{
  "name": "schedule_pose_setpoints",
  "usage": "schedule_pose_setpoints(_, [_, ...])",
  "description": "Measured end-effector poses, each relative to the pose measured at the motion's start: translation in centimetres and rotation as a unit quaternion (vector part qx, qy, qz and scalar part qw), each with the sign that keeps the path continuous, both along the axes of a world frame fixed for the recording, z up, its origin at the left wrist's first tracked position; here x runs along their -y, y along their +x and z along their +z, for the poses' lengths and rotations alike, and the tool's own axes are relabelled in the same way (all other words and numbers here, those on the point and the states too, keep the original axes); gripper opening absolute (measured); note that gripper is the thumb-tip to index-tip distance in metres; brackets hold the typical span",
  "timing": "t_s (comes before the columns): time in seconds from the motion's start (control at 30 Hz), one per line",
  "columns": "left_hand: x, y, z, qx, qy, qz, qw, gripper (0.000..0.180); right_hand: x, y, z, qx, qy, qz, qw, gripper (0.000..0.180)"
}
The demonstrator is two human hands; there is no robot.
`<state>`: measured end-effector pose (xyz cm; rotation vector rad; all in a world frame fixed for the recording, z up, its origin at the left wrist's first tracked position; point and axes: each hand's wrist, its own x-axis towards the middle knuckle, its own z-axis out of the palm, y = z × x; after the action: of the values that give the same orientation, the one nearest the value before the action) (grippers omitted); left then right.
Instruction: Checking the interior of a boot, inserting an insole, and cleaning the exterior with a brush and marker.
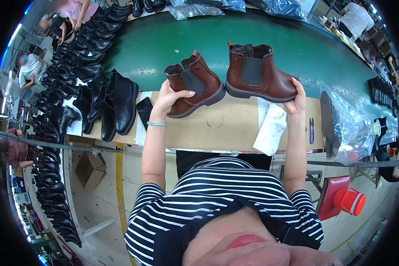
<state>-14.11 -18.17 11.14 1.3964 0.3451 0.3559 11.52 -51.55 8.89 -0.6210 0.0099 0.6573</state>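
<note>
Head view, from the left: black boots point(124, 104) are standing near a dark phone point(144, 113). The left hand point(170, 98) is gripping one brown boot point(212, 80) by its toe end — the thumb is pressing across the near side, beside the elastic panel point(194, 83), while its other fingers are mostly hiding. A second brown boot point(272, 75) is sitting heel toward the first, its toe pointing right; the right hand point(295, 99) is clasping that toe, fingers curling round the tip — blue-handled snips point(312, 132) are lying near the wrist.

No legible text, no readable labels (any print too small)
</note>
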Motion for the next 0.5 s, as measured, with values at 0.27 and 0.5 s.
schedule_pose_setpoints(0.27, [-0.2,0.17,0.21,-0.005,-0.003,-0.012,1.0,0.048,0.49,0.5,0.15,-0.005,0.006,0.016,1.0,0.029])
schedule_pose_setpoints(0.5, [-0.07,0.15,0.39,-0.001,0.012,-0.014,1.0,0.049,0.65,0.36,0.14,-0.001,-0.014,0.008,1.0,0.029])
